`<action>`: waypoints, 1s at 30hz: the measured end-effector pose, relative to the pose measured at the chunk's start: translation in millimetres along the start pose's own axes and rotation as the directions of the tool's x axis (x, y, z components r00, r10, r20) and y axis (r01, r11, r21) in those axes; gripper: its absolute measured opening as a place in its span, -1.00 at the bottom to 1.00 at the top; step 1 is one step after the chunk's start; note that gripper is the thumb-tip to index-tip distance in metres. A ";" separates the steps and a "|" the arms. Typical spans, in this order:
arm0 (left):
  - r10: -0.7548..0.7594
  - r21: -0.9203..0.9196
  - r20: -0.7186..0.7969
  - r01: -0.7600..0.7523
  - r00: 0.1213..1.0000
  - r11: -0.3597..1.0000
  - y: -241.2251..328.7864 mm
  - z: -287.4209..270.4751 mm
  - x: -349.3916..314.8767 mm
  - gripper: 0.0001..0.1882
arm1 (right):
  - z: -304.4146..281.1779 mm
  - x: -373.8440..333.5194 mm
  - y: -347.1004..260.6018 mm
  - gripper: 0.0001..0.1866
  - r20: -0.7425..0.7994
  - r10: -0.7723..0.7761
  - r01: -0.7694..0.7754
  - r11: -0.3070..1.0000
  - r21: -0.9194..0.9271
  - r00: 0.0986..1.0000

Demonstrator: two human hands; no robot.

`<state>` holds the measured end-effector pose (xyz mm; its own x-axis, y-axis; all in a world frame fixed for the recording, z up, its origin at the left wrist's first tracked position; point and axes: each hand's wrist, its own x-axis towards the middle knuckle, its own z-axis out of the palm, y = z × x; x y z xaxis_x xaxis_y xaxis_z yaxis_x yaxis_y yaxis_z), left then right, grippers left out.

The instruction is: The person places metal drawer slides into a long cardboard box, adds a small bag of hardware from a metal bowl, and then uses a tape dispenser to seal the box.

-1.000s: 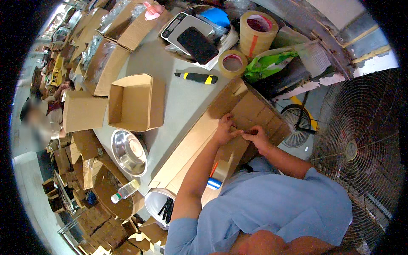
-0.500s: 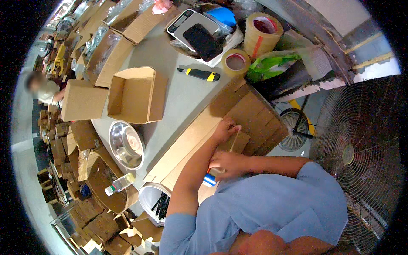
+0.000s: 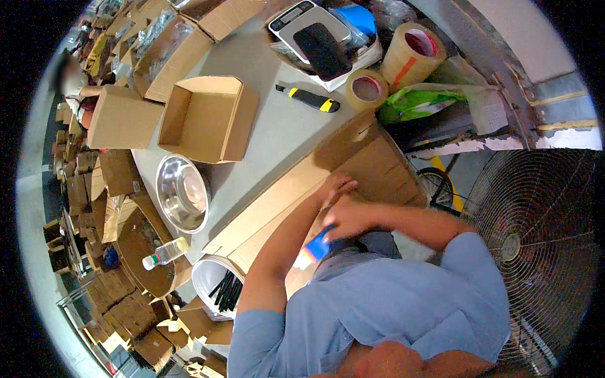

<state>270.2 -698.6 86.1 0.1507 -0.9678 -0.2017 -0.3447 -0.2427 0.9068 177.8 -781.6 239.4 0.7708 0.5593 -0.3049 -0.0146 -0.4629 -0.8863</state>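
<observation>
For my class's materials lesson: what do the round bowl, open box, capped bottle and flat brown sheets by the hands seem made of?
Round bowl: probably polished steel or aluminium, given its mirror-like shine.
Open box: cardboard, matt brown, with stiff folded walls.
Capped bottle: likely smooth plastic, being see-through; glass is possible.
Flat brown sheets: apparently cardboard, matt, with slit or crease lines.

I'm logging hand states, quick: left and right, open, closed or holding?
Left hand: fingers curled over the cardboard; whether it grips anything cannot be told.
Right hand: blurred, closed on a blue object.
</observation>
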 end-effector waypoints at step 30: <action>-0.114 0.836 0.152 -0.066 0.982 0.545 100.6 29.7 -7.1 -0.51 | -72.7 -33.8 24.6 -0.53 -0.552 0.430 -0.689 0.294 -0.663 0.715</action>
<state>207.0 -718.1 167.7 0.0465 -0.9325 -0.3581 -0.9722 -0.1246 0.1983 197.7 -861.8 253.2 0.8962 -0.1787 -0.4061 -0.1130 -0.9771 0.1805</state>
